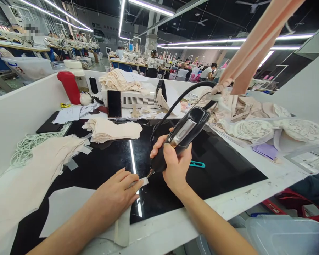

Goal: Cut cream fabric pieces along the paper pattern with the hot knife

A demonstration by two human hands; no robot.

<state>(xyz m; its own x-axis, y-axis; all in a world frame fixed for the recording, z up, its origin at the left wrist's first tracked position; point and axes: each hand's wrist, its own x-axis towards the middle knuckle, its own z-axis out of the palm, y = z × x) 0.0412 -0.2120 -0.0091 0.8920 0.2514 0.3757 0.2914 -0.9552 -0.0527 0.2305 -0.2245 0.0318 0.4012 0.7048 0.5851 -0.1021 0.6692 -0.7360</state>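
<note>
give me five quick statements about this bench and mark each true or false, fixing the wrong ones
1. The right hand grips the black tool. True.
2. The phone is left of the red cup in the view. False: it is to the right.
3. The left hand holds the cable. False: it holds a white strip.
4. The tool's tip is close to the strip. True.
5. The teal item lies on the purple piece. False: it lies on the black surface.
</note>
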